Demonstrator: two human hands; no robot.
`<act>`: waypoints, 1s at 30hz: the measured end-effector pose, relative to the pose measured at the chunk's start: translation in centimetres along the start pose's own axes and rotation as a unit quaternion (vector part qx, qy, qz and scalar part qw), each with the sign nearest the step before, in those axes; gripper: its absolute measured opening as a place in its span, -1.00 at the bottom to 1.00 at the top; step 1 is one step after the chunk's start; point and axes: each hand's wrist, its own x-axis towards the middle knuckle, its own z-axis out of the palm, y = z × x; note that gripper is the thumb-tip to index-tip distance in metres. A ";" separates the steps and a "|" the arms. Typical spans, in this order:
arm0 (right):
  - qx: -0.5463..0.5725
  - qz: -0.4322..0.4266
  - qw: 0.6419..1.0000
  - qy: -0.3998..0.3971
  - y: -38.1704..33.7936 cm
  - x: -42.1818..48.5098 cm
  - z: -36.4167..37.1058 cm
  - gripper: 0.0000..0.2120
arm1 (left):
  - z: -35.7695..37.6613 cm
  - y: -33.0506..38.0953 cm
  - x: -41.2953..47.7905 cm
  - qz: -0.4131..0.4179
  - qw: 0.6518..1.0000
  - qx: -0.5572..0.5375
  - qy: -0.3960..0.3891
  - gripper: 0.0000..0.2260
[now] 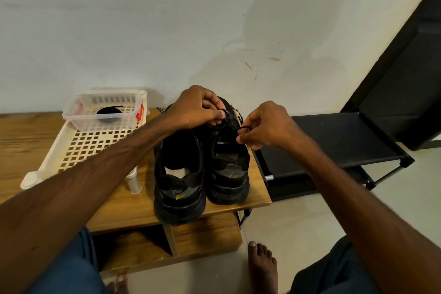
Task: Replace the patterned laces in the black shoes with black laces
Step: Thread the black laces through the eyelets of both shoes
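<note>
Shoes [181,198], black, stand heels-near on the right end of the wooden table [133,207], eyelets within reach. Right hand [265,126] pinches a loop of black lace [245,127] above the right shoe; left hand [198,107] pinches the same lace at the top eyelets, apparently steadying a knot. Far left, a spare black lace [108,112] lies in a clear tub [78,122]; patterned lace ends [160,110] trail behind the shoes.

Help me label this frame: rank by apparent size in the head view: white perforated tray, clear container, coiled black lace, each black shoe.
1. white perforated tray
2. left shoe and right shoe: alike, left nearer, so unranked
3. clear container
4. coiled black lace
</note>
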 end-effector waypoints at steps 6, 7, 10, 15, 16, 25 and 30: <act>-0.073 -0.012 0.997 -0.009 0.2 0.2 -1.2 -0.88 | 0.2 0.0 0.1 -0.009 1.000 -0.001 0.012 -0.92; -0.074 -0.009 0.997 -0.015 0.3 0.2 -1.3 -0.89 | 0.2 -0.1 0.1 -0.013 1.000 -0.003 0.016 -0.92; -0.069 0.015 0.997 -0.043 0.7 0.3 -1.7 -0.92 | 0.4 0.0 0.1 -0.027 0.999 -0.011 0.034 -0.92; -0.090 0.038 0.988 -0.121 1.1 0.3 -2.5 -0.82 | 0.5 0.1 0.2 -0.044 0.998 -0.016 0.049 -0.91; -0.104 0.041 0.984 -0.137 1.1 0.3 -2.6 -0.79 | 0.5 0.1 0.2 -0.046 0.998 -0.016 0.050 -0.91; -0.191 0.037 0.962 -0.191 1.1 0.4 -1.7 -0.75 | 0.8 0.1 0.4 -0.043 0.998 -0.005 0.055 -0.90; -0.165 0.014 0.975 -0.148 1.0 0.3 -1.4 -0.73 | 0.1 0.3 0.4 -0.036 0.999 -0.005 0.009 -0.87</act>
